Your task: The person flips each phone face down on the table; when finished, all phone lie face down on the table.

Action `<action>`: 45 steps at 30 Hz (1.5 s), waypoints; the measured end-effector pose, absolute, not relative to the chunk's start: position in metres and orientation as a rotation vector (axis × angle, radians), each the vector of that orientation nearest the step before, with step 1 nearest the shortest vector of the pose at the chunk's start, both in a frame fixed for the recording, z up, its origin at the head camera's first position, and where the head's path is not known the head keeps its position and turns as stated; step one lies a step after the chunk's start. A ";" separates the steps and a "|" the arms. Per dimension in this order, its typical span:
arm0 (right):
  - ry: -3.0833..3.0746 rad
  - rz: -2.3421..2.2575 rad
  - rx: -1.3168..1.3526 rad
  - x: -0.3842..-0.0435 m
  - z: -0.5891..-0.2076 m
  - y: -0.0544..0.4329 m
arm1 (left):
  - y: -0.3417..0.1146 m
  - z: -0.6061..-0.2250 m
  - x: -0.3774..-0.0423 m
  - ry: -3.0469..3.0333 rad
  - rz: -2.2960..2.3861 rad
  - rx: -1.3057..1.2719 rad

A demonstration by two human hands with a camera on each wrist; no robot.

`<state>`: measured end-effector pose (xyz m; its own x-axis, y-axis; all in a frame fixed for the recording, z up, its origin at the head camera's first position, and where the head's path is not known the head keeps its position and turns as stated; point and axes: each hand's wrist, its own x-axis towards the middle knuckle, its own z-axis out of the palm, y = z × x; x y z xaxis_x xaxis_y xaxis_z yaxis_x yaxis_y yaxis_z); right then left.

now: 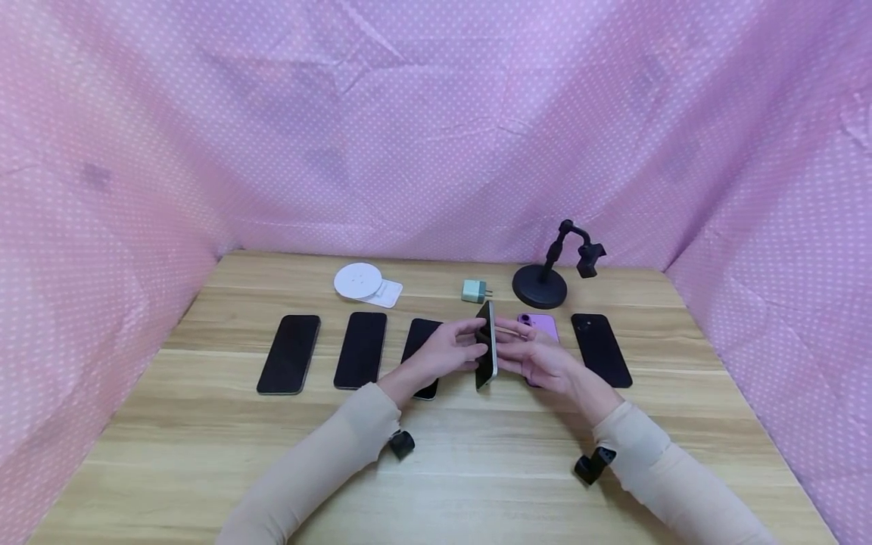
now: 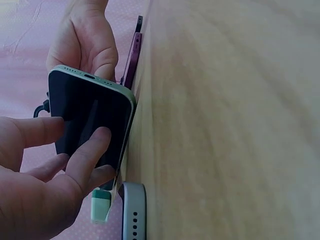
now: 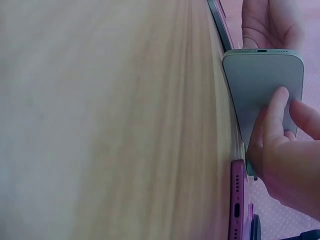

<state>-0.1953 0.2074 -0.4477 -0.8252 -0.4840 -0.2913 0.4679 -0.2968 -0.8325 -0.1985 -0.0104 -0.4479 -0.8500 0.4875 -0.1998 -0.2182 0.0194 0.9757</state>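
Between my two hands, a smartphone with a pale greenish back and black screen [image 2: 87, 107] stands tilted up on its long side edge, close over the table. My left hand [image 1: 441, 353] faces the screen, its loosely spread fingertips touching the glass. Against the pale back [image 3: 262, 75] rest the fingers of my right hand [image 1: 545, 365]. Under the left wrist lies a partly hidden phone with a black screen [image 1: 420, 333]. A purple phone [image 1: 545, 323], camera side up, is partly covered by my right hand.
Two black-screened phones, one outer [image 1: 289, 354] and one inner [image 1: 361, 350], lie to the left. A black phone [image 1: 602, 350] lies back up at right. Behind are a white round charging pad [image 1: 357, 280], a white card [image 1: 388, 294], a green plug adapter [image 1: 473, 291] and a black phone stand [image 1: 540, 288].
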 end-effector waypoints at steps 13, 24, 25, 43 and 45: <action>1.450 -2.116 -0.083 -0.196 -0.447 0.204 | -0.010 -0.441 -0.201 1.808 1.917 0.217; 1.562 -2.027 -0.096 -0.196 -0.446 0.205 | -0.019 -0.440 -0.203 1.793 1.872 0.253; 1.575 -2.019 -0.096 -0.196 -0.446 0.205 | -0.020 -0.440 -0.203 1.795 1.867 0.258; 1.911 -1.747 -0.149 -0.199 -0.445 0.208 | -0.033 -0.443 -0.200 1.764 1.846 0.230; 1.949 -1.714 -0.170 -0.199 -0.444 0.208 | -0.034 -0.444 -0.200 1.773 1.843 0.221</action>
